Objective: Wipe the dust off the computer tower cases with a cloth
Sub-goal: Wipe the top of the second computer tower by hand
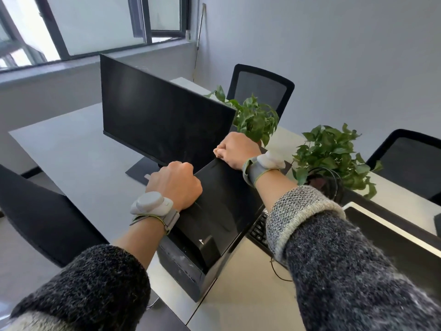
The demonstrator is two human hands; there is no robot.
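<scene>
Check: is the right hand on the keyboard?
No, the right hand grips the tower case at its far edge, apart from the keyboard.

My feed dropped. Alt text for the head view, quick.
Two hands grip the top of a black computer tower on a grey desk: the left hand at its left edge, the right hand at its far end. A dark monitor stands to its left; no cloth is visible.

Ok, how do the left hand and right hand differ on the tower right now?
The left hand grips the tower midway along its top edge, near the monitor stand; the right hand grips the far corner, beside a potted plant. The left hand's fingertips are hidden over the edge; the right hand's curled fingers show. Both curl over the same edge and wear grey wristbands.
</scene>
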